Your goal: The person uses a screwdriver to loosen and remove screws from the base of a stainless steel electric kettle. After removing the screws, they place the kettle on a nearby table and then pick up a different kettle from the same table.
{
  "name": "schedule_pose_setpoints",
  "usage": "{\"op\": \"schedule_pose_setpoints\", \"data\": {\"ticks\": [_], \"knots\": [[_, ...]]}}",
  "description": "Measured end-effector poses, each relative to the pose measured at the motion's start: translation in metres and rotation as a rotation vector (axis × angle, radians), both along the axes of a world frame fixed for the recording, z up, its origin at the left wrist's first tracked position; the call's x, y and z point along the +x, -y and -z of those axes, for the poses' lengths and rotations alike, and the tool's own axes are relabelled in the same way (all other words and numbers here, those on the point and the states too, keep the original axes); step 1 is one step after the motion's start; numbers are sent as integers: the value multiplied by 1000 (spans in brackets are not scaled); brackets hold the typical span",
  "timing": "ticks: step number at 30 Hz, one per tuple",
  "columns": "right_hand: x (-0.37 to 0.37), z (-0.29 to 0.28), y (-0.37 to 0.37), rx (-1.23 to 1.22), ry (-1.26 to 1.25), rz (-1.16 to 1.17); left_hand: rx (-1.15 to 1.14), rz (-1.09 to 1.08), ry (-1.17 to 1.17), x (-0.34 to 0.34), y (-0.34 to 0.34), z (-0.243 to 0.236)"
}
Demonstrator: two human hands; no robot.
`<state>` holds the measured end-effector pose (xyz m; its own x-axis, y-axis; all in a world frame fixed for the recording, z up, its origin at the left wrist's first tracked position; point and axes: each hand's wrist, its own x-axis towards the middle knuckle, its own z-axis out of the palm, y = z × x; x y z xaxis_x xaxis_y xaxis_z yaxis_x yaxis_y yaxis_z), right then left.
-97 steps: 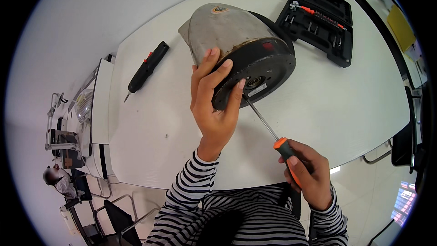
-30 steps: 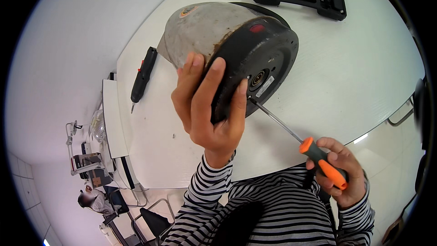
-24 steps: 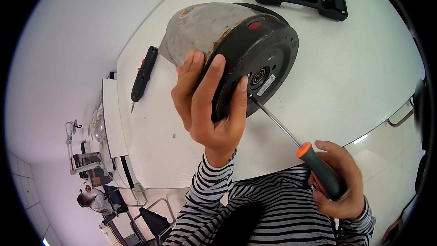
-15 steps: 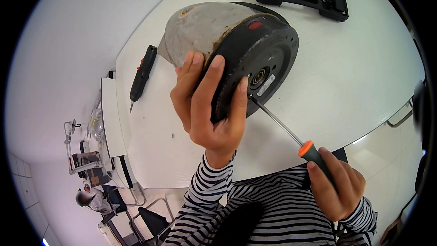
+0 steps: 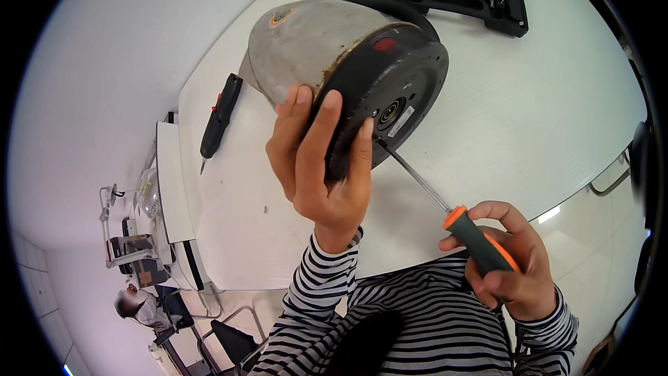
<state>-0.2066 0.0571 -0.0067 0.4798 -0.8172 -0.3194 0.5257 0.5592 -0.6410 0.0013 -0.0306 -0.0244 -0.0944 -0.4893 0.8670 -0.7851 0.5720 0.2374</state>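
"Grey metal first: locating the kettle (image 5: 306,45) where?"

"Finding it near the middle of the view, tilting over on its side above the desk (image 5: 529,125), with the black base (image 5: 376,73) facing right and toward the lower edge. Being unable to tell whether touching the desk or held just clear."

"Recording any marks?"

"Noting brown staining (image 5: 335,63) along the seam, a red patch (image 5: 384,44) on the base wall, a round orange-edged sticker (image 5: 280,17) on the body, and a pale label (image 5: 401,122) on the underside."

"Observing what at the left hand (image 5: 316,167)?"

"Seeing fingers clamped on the kettle: spreading across base wall and lower body, with the thumb lying over the underside."

"Observing what at the right hand (image 5: 511,261)?"

"Gripping the hand screwdriver (image 5: 480,240) by its dark green and orange handle, fingers curling around. Meeting the underside with the tip, near the left thumb."

"Listing the surroundings?"

"Logging a black cordless driver (image 5: 221,115) with a red switch, lying on the desk to the left; an open black tool case (image 5: 511,17) at upper right, holding bits; a second person (image 5: 149,310) well apart, lower left, near a chair (image 5: 233,338)."
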Motion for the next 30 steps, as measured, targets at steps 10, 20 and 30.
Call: {"op": "schedule_pose_setpoints", "data": {"ticks": [10,20,30], "knots": [[15,17,-18,-1580,-1778,430,-16,6,-41,-1,3,-1],[-12,11,3,44,-335,189,-21,37,-135,-4,4,3],[-5,20,-7,-1514,-1297,320,-17,24,-116,-3,5,2]]}}
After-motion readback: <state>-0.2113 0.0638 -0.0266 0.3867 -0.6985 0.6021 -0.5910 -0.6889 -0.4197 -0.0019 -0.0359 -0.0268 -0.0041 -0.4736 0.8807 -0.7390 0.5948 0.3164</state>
